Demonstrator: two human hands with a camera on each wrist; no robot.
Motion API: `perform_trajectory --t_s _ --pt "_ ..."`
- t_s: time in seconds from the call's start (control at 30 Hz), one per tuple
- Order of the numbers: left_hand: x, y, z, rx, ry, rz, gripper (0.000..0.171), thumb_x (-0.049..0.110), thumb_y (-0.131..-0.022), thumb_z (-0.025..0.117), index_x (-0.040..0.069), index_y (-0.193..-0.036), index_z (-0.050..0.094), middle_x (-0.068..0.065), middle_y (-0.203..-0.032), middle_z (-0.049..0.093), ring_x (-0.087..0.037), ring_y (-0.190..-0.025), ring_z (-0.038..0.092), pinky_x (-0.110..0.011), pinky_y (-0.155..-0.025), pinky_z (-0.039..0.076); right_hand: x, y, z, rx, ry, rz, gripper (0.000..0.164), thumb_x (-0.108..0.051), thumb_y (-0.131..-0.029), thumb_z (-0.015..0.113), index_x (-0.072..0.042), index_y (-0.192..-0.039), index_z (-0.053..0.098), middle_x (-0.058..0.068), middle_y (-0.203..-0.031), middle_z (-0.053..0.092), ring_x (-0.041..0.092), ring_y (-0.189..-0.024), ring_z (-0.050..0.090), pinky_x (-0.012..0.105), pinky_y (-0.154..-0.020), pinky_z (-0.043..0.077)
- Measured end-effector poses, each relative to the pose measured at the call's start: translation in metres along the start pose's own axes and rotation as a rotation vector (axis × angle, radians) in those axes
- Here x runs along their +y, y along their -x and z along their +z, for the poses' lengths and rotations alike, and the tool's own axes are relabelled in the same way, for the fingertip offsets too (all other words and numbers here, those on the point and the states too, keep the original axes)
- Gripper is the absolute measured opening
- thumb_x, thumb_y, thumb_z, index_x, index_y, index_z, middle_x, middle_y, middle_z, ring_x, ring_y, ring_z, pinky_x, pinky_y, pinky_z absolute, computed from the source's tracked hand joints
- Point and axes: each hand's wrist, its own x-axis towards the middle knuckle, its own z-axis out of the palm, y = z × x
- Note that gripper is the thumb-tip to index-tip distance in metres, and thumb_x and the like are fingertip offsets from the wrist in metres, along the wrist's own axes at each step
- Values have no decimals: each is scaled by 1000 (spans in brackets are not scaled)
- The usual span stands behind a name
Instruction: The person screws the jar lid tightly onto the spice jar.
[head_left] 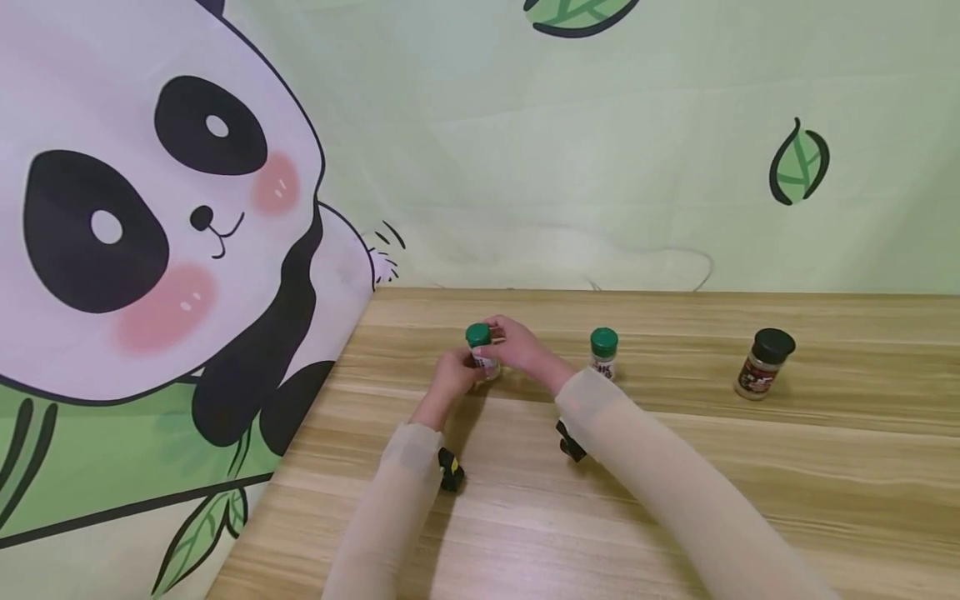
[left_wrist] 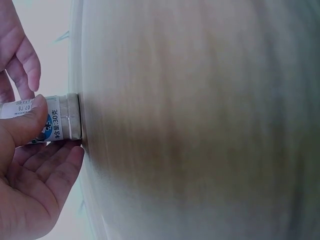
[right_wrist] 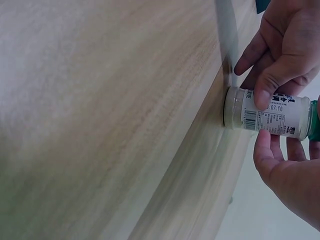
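Both hands are at a small clear spice jar (head_left: 479, 336) with a green cap, a white printed label and pale contents. It stands roughly upright, its base right at the tabletop. My left hand (head_left: 452, 375) grips it low, thumb (left_wrist: 36, 112) across the label and fingers curled behind. My right hand (head_left: 517, 346) loosely holds the upper part, with its thumb at the near side and fingers behind, close to the cap. A second green-capped spice jar (head_left: 603, 346) stands upright to the right, partly hidden by my right sleeve.
Farther right stands a black-capped spice jar (head_left: 763, 363) with a dark label. All are on a wood-grain table (head_left: 825, 500). A pale green backdrop (head_left: 487, 167) with a large panda (head_left: 247, 275) rises behind and at the left. Black devices (head_left: 452, 471) sit at both wrists.
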Motion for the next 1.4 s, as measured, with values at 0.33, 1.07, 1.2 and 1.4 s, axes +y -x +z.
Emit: perform_trajectory --t_s 0.33,1.07,1.2,1.4 --pt "1 0 0 -5 25 -23 26 7 -92 74 -8 -112 71 -27 -112 74 -26 -92 67 -30 -80 55 0 2 6 48 -12 13 50 -13 -99 67 2 -142 47 24 -149 53 39 -142 49 51 -118 42" --pt "-2 -1 2 19 33 -19 17 7 -91 75 -8 -98 71 -13 -78 69 -11 -65 52 -20 -60 42 -2 6 10 92 -64 21 58 -9 -94 73 3 -142 44 26 -148 52 41 -139 51 50 -116 43" --pt "-2 0 2 18 37 -24 21 8 -91 75 -7 -105 72 -20 -94 75 -16 -76 60 -23 -68 48 -4 7 2 -20 -17 6 63 -7 -96 69 2 -150 38 26 -155 45 42 -142 47 51 -118 42" --pt "-1 0 2 15 38 -21 25 6 -91 75 -8 -111 71 -26 -109 74 -22 -87 63 -25 -74 51 -5 -2 -10 -158 66 10 64 -4 -98 63 -1 -156 34 25 -159 41 41 -146 43 50 -116 44"
